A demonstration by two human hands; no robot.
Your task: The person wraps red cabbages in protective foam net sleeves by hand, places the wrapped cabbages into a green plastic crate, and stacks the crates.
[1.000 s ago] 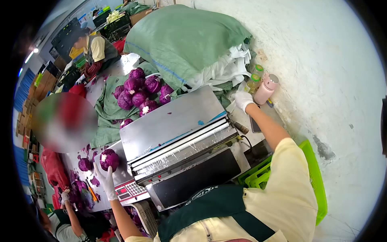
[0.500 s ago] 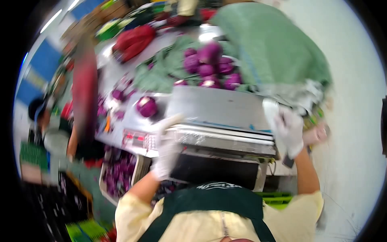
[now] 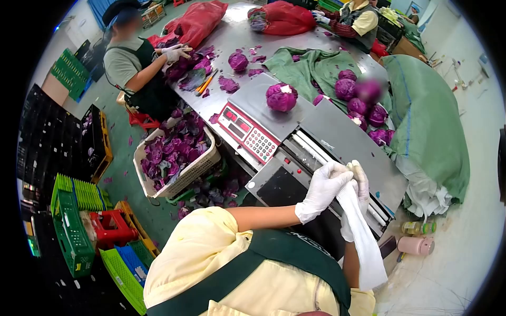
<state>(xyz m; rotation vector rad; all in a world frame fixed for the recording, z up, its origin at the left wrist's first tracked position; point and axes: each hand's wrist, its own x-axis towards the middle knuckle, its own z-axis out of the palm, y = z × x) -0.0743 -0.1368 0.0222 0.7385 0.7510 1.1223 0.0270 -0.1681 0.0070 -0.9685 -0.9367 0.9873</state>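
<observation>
Centrally, my gloved left hand [image 3: 322, 190] grasps the upper end of a white cloth [image 3: 365, 247], its fingers bunched on the fabric. My gloved right hand [image 3: 360, 181] meets it there, fingers upright and partly covered by the cloth; how firmly these close, I cannot tell. The cloth hangs obliquely across my right wrist, its lower end near my apron [image 3: 300, 263]. Beneath my hands lies the film-wrapping machine [image 3: 350, 145], and adjoining it the digital scale [image 3: 250, 131], with one red cabbage [image 3: 281, 97] on its metal plate. Beyond the machine, further red cabbages [image 3: 357, 105] are heaped beside a bulging green sack [image 3: 432, 105]. To the right stand out a pink bottle [image 3: 415, 245] and glass jars [image 3: 416, 227]. To the left, a white crate [image 3: 203, 167] holds purple leaves; above it, a co-worker [image 3: 139, 66] has both gloved hands at loose leaves on the table [image 3: 232, 34].
</observation>
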